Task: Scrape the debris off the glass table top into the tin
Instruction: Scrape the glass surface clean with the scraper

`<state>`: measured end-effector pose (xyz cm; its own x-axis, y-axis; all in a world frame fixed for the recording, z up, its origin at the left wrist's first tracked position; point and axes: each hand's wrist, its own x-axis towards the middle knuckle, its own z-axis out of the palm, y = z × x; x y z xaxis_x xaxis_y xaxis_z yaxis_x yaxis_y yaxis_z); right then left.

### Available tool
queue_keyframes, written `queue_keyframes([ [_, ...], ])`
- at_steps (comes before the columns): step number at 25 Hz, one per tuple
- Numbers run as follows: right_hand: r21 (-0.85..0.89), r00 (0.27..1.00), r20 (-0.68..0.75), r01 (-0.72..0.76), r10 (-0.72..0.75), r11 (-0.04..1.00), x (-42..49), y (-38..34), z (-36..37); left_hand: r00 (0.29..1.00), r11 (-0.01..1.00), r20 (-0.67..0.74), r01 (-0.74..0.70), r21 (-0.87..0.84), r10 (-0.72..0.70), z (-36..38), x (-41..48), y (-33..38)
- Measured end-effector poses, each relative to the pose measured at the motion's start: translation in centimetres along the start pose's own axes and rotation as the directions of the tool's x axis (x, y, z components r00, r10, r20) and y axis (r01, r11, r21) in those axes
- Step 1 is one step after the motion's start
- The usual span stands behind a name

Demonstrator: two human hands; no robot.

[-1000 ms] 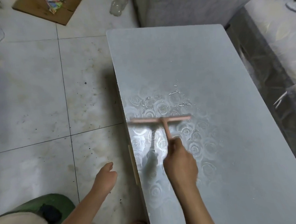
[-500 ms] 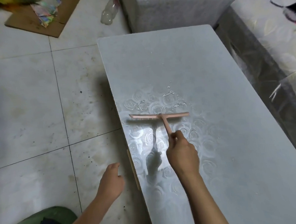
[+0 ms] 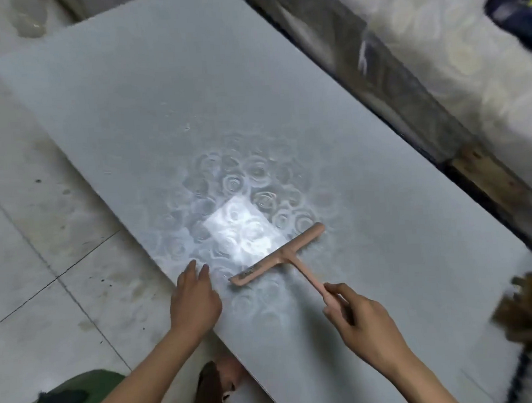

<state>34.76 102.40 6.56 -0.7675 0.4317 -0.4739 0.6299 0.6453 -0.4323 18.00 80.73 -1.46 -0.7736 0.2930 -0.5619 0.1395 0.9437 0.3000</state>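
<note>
Head view: right hand (image 3: 366, 322) grasps the handle of a pink squeegee (image 3: 280, 256), its blade on the glass table top (image 3: 191, 97). Dark debris (image 3: 248, 273) clings to the blade end nearest the left hand (image 3: 194, 300), which lies straight-fingered and empty at the table's edge.

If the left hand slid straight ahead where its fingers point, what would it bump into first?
Probably nothing. The left hand points out across the bare glass table top and would pass just left of the pink scraper. How high the hand is above the glass is hard to judge.
</note>
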Motion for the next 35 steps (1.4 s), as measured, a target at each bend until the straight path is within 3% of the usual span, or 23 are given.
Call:
queue_keyframes([
  [8, 0.046, 0.994, -0.034, -0.107, 0.108, 0.993, -14.4, 18.3, -2.2, 0.986, 0.957, 0.101, -0.154, 0.244, 0.133, 10.0, -9.2, 9.7],
  [15, -0.061, 0.981, 0.065, -0.178, 0.182, 0.982, -25.0, 30.7, -3.6, 0.975, 0.916, 0.182, -0.188, 0.355, 0.129, 16.2, -14.2, 13.5],
  [19, -0.179, 0.986, 0.071, -0.134, 0.149, 0.975, -23.5, 29.7, -1.1, 0.951, 0.888, 0.305, -0.18, 0.423, 0.048, 17.7, -14.3, 12.7],
  [25, -0.108, 0.999, -0.01, -0.046, 0.045, 0.993, -14.3, 24.2, 1.2, 0.931, 0.793, 0.363, -0.201, 0.575, -0.028, 17.4, -12.7, 13.2],
  [29, -0.109, 0.995, -0.051, -0.085, 0.08, 0.99, -19.2, 28.2, -1.6, 0.92, 0.782, 0.39, -0.21, 0.587, -0.046, 17.5, -12.7, 13.3],
  [32, -0.257, 0.982, 0.01, -0.178, 0.187, 0.95, -22.6, 31.0, -3.2, 0.916, 0.785, 0.4, -0.231, 0.574, -0.023, 17.0, -12.8, 13.0],
  [35, -0.234, 0.994, 0.052, -0.077, 0.092, 0.969, -18.6, 27.9, -2.4, 0.915, 0.805, 0.402, -0.246, 0.54, 0.01, 17.0, -13.0, 12.8],
])
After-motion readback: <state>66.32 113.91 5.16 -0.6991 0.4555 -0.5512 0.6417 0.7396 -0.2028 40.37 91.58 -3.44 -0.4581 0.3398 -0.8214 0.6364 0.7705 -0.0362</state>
